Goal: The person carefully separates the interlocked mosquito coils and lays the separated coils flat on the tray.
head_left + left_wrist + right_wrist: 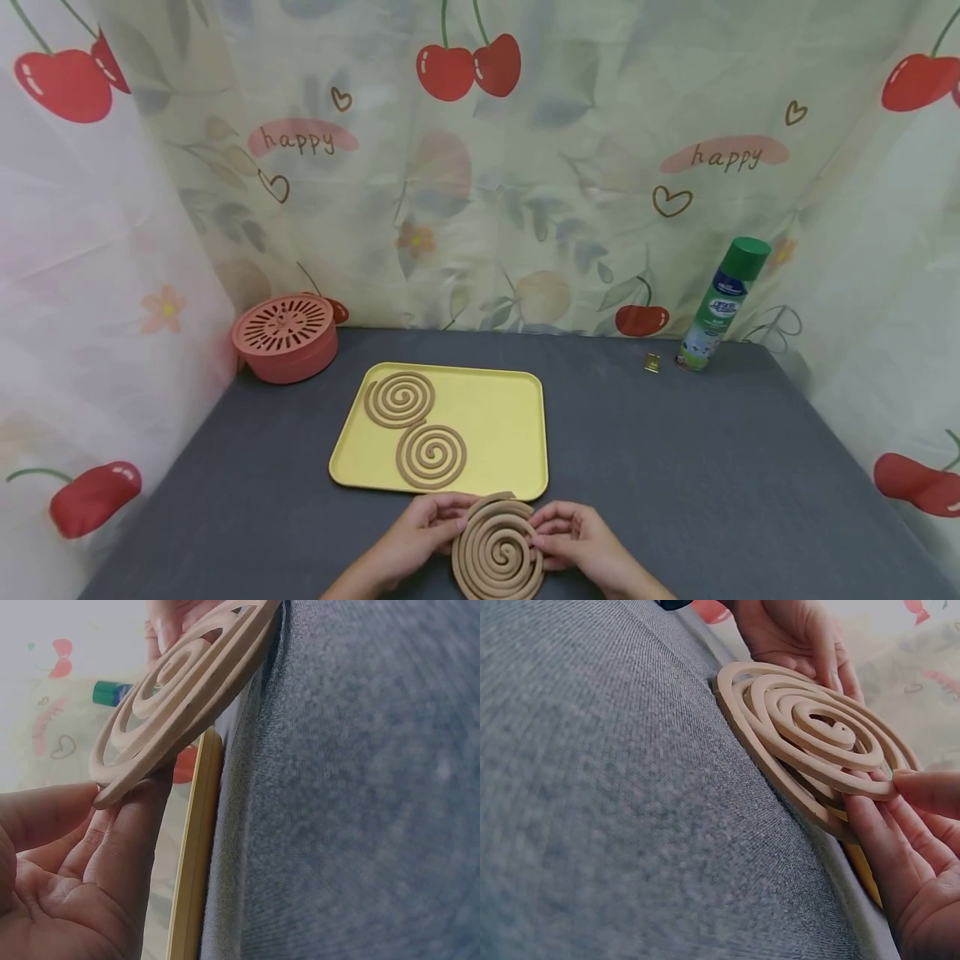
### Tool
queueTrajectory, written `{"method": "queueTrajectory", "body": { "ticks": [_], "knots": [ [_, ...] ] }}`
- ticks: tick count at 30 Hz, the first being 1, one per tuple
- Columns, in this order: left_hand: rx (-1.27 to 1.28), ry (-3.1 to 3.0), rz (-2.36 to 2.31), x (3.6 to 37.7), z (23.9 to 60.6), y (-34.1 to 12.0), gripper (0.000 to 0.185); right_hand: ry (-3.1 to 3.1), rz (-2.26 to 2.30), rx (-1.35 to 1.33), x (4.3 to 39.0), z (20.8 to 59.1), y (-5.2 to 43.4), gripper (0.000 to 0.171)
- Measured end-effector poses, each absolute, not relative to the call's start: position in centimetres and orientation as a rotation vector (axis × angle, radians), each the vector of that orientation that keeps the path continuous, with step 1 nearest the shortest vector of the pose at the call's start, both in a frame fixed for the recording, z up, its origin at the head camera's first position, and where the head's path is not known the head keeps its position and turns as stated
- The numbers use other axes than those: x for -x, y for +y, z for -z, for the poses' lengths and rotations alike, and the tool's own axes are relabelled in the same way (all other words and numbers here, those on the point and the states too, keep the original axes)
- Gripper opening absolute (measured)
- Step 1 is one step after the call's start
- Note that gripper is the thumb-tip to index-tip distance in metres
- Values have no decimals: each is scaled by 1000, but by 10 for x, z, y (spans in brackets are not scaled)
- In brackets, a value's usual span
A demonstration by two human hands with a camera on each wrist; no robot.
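Note:
A tan spiral coil (497,550) is held tilted just above the grey tabletop (675,467), near its front edge. My left hand (431,521) pinches the coil's left rim, thumb on top and fingers beneath, as the left wrist view shows at the coil (180,690). My right hand (573,537) pinches the right rim; in the right wrist view its fingertips (922,791) clamp the coil (810,735). Just beyond the hands, a yellow tray (498,417) carries two more flat spiral coils (400,399) (431,455).
A round red vented container (287,337) stands at the back left. A green-capped spray can (722,305) stands at the back right, with a small brass-coloured piece (652,362) beside it. Cherry-print curtains enclose the table on three sides.

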State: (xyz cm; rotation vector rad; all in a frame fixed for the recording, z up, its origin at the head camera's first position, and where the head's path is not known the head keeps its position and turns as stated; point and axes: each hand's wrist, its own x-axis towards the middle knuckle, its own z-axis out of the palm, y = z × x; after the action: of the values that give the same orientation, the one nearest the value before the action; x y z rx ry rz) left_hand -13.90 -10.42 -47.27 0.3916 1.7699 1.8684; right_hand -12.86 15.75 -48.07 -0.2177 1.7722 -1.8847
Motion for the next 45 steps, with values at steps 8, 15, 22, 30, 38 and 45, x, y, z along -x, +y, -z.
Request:
{"method": "queueTrajectory", "body": {
  "ticks": [8,15,22,30,38,45],
  "knots": [
    [-382,1790,-1858,140,472,-104,38,1703,1907,227,129,481,159,22],
    [-380,1808,-1854,140,474,-104,38,1660,1924,195,129,481,159,20],
    [-393,1773,-1881,140,475,-103,39,1584,1956,181,130,482,162,16],
    [-394,1752,-1902,139,473,-103,39,1572,2004,257,135,478,165,12],
    [-350,1815,-1914,147,461,-109,38,1612,2029,331,143,468,167,12],
    [-332,1924,-1867,179,445,-123,41,1637,2041,315,150,463,169,11]
  ]
}}
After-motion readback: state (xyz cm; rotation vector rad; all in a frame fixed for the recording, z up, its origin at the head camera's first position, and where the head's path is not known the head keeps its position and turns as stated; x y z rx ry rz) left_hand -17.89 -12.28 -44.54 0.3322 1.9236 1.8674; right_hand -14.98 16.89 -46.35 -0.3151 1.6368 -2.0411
